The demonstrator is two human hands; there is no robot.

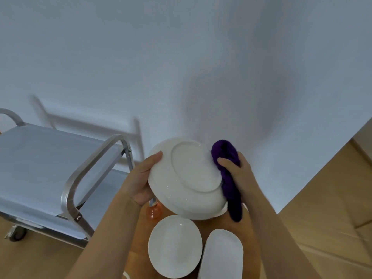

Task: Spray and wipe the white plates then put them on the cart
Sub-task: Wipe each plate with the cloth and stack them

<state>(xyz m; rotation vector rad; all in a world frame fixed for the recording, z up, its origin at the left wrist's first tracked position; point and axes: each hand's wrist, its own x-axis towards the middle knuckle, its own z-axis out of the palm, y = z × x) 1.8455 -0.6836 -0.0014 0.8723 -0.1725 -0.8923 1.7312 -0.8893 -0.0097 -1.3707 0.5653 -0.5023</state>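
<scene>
Two hands work on one white plate (189,178), held tilted with its underside toward the camera. Left hand (141,178) grips the plate's left rim, thumb on the back. Right hand (235,174) curls around a purple cloth (227,174) pressed against the plate's right edge. Near, on the wooden table (138,250), lie a round plate (175,246) and an oval dish (221,256); an orange bottle (154,211) peeks out beneath. A metal cart (50,168) stands left.

A plain white wall (141,57) fills the upper view, with soft grey shadows cast across it. Below it runs a light wooden floor (326,208), its board seams showing at the right. A brown wooden table (141,256) stands at the bottom centre
</scene>
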